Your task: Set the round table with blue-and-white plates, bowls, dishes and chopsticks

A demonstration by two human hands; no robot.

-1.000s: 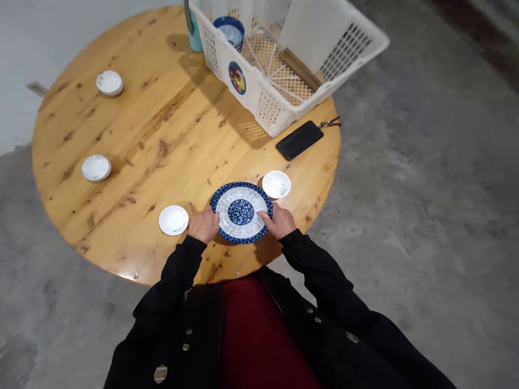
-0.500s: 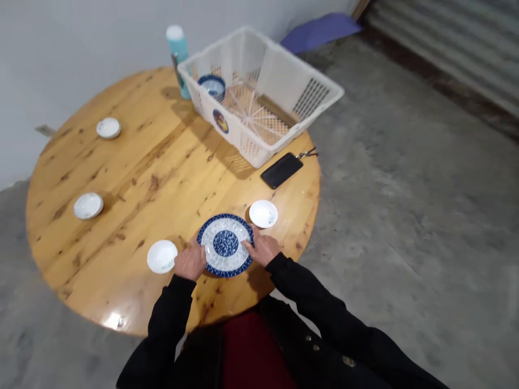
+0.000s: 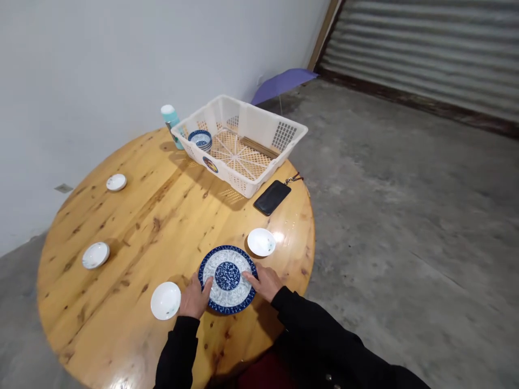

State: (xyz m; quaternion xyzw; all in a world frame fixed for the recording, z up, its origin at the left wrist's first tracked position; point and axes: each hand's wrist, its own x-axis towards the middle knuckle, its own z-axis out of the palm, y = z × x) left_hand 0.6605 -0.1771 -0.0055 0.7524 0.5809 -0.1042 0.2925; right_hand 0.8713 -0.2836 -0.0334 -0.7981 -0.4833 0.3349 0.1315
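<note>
A blue-and-white patterned plate point(image 3: 227, 276) lies on the round wooden table point(image 3: 154, 227) near its front edge. My left hand point(image 3: 193, 299) grips the plate's left rim, thumb on top. On the plate's right rim rests my right hand point(image 3: 264, 283), fingers curled over the edge. One small white dish point(image 3: 166, 300) sits just left of my left hand. Another white dish point(image 3: 261, 241) lies just beyond my right hand.
Two more white dishes point(image 3: 95, 255) point(image 3: 116, 182) lie along the table's left side. At the far edge stands a white plastic basket point(image 3: 259, 129) holding a blue bowl point(image 3: 200, 139), with a teal bottle point(image 3: 172, 123) behind it. A black phone point(image 3: 272, 197) lies beside the basket. A purple umbrella point(image 3: 281, 84) rests on the concrete floor.
The camera has tilted upward, showing more wall and floor. Both hands stay on the plate's rim; the plate has barely shifted on the table.
</note>
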